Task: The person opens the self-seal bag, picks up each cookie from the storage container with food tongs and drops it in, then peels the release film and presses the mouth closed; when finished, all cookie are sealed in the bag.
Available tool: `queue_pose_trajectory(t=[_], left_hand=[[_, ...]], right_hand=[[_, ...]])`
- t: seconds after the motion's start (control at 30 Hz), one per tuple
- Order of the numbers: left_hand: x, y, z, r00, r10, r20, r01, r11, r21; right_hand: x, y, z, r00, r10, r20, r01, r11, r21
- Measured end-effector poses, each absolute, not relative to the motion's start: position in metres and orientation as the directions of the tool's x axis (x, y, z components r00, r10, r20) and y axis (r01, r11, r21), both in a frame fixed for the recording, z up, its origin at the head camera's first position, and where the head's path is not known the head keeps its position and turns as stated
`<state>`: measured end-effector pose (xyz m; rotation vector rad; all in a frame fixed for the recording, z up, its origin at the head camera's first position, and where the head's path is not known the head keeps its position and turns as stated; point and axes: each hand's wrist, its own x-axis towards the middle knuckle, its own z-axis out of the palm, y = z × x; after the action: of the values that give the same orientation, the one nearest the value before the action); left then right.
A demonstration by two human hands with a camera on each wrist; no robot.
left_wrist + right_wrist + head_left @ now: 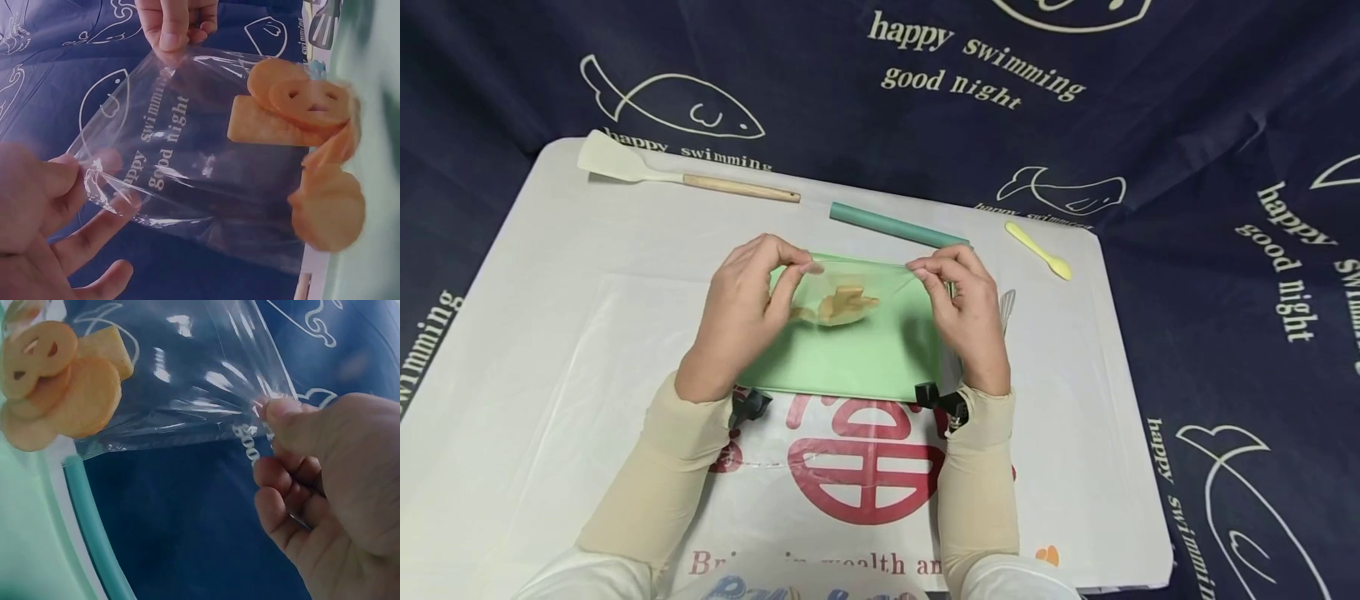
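Observation:
A clear plastic bag [206,194] with several golden-brown cookies [847,306] gathered at its bottom hangs over a light green tray [850,367]. My left hand [737,304] pinches one upper corner of the bag between thumb and forefinger; in the left wrist view its other fingers are spread loosely. At the opposite corner my right hand [966,312] pinches the film the same way, its remaining fingers curled in the right wrist view. Between the hands the bag's top edge is stretched flat. One cookie [40,359] shows cut-out holes like a face.
Behind the tray lies a teal rod [898,225]. A white spatula [625,162] with a wooden handle rests at the back left, a yellow spoon [1037,250] at the back right. Beside my right hand, a slotted utensil [1007,304] is partly hidden. Dark blue printed cloth [820,75] surrounds the table.

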<state>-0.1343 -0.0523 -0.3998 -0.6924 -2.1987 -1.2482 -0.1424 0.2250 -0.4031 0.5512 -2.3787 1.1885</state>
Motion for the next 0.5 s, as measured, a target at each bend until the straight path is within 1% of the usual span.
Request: queue_pose_trajectory(t=[0.1,0.17,0.37,0.43,0.5], left_hand=[[-0.135,-0.053,-0.398,-0.75,0.184,0.636,0.645,0.42,0.638],[-0.134,-0.055,-0.395,-0.764,0.174,0.621,0.632,0.399,0.665],[-0.13,-0.067,-0.387,-0.812,0.115,0.572,0.573,0.339,0.746],[-0.128,-0.072,-0.385,-0.826,0.09,0.557,0.556,0.303,0.774],[-0.127,-0.076,-0.383,-0.84,0.068,0.538,0.535,0.266,0.802]], right_hand=[[-0.143,0.228,-0.402,-0.827,-0.163,0.538,-0.532,0.536,-0.656],[-0.143,0.227,-0.401,-0.834,-0.162,0.527,-0.531,0.495,-0.688],[-0.135,0.209,-0.389,-0.889,-0.129,0.439,-0.457,0.259,-0.851],[-0.131,0.203,-0.384,-0.898,-0.128,0.421,-0.439,0.209,-0.874],[-0.129,0.199,-0.381,-0.9,-0.141,0.412,-0.433,0.195,-0.88]])
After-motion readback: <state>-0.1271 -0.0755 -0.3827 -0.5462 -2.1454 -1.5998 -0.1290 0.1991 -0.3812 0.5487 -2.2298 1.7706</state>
